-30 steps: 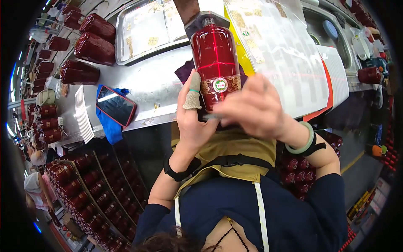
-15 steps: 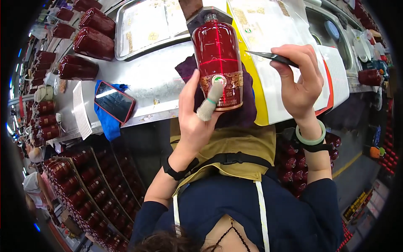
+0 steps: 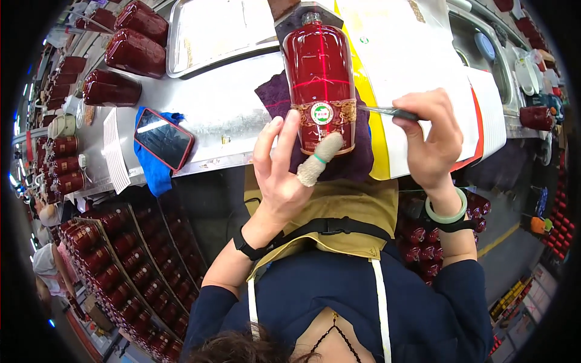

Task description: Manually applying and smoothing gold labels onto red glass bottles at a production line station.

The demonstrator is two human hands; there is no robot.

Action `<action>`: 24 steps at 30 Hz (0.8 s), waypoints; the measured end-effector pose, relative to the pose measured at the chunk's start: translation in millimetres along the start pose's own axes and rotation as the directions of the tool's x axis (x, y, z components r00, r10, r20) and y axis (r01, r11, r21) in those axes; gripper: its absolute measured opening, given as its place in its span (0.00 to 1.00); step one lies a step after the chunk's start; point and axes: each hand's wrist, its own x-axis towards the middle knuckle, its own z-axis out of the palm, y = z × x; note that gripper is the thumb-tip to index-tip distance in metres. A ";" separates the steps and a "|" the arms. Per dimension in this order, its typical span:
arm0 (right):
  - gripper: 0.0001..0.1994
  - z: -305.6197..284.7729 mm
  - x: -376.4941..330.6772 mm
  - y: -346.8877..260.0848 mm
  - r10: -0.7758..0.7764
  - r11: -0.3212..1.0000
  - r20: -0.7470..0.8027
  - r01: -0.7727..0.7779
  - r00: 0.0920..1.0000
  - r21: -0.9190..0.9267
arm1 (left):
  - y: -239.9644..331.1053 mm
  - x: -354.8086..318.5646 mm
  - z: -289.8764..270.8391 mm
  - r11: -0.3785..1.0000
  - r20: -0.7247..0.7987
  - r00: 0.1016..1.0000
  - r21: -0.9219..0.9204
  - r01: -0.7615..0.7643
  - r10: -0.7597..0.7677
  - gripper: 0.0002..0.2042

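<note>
A red glass bottle (image 3: 319,66) with a gold band and a round label lies on a purple cloth (image 3: 273,97) at the steel table's (image 3: 230,115) near edge. My left hand (image 3: 281,172) grips its lower end, fingers spread, the bandaged thumb pressed on the glass just under the band. My right hand (image 3: 431,136) is to the right of the bottle. It pinches a thin metal tool (image 3: 387,111) whose tip touches the right end of the gold band.
A phone in a red case (image 3: 163,138) lies on a blue cloth (image 3: 154,176) at the left. Behind are a metal tray (image 3: 218,30) and lying red bottles (image 3: 124,88). White sheets (image 3: 417,54) lie on the right. Crates of red bottles (image 3: 115,266) stand below left.
My right hand came off the bottle's lower part, swung out to the right with the tool, then brought its tip to the gold band. My left hand kept the bottle.
</note>
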 end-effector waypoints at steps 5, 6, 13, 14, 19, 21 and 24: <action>0.13 1.7 -5.2 10.6 0.007 1.000 -0.006 -0.007 1.000 -0.010 | 7.5 3.2 2.1 0.997 0.067 0.995 -0.017 -0.076 0.077 0.17; 0.13 3.3 -7.5 11.8 -0.042 0.999 -0.036 0.043 0.998 0.026 | 7.9 2.6 3.4 0.996 0.076 0.994 -0.044 -0.075 0.078 0.17; 0.15 12.5 -13.7 -18.4 -0.273 0.955 0.176 0.289 0.946 -0.070 | -6.9 -7.3 -6.2 0.968 0.023 0.991 -0.214 0.132 -0.130 0.27; 0.14 12.1 -12.5 -23.6 -0.322 0.941 0.192 0.336 0.927 -0.045 | -8.4 -7.2 -6.1 0.970 0.026 0.991 -0.200 0.135 -0.133 0.27; 0.13 8.3 -11.2 -22.1 -0.317 0.934 0.201 0.341 0.927 -0.101 | -9.4 -1.9 -1.2 0.899 0.051 0.966 -0.357 0.253 -0.252 0.24; 0.13 10.3 -16.8 -20.6 -0.198 0.939 0.126 0.225 0.972 -0.261 | -7.5 -0.6 -2.2 0.948 -0.004 0.987 -0.279 0.154 -0.162 0.24; 0.13 18.2 -18.5 -25.7 -0.336 0.920 0.259 0.374 0.906 -0.116 | -3.8 0.7 -4.4 0.942 0.001 0.985 -0.293 0.165 -0.172 0.25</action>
